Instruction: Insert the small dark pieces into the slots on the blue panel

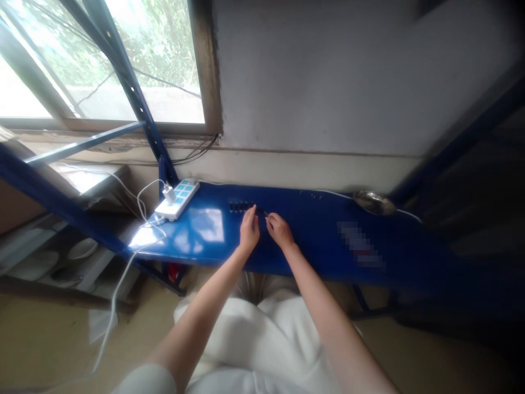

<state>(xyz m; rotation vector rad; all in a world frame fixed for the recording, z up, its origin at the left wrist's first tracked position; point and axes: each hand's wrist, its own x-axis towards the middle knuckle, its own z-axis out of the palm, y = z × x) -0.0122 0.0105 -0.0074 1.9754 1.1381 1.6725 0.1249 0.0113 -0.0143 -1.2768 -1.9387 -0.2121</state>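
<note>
My left hand (249, 230) is over the blue shelf (311, 241), fingers together and pointing forward, beside the right end of a row of small dark pieces (239, 207). Its fingertips are close to a thin dark item (260, 209) that spans the gap between my hands. My right hand (280, 230) is closed in a pinch at the right end of that item, where a small light glint shows. The item is too small to name. What lies inside my left fingers is hidden.
A white power strip (180, 198) with a plugged-in white charger (169, 193) lies at the shelf's left end, its cable (114, 298) hanging down. A shiny metal dish (374, 202) stands at the back right. Blue uprights (141, 104) frame the shelf. A wall (320, 82) rises behind.
</note>
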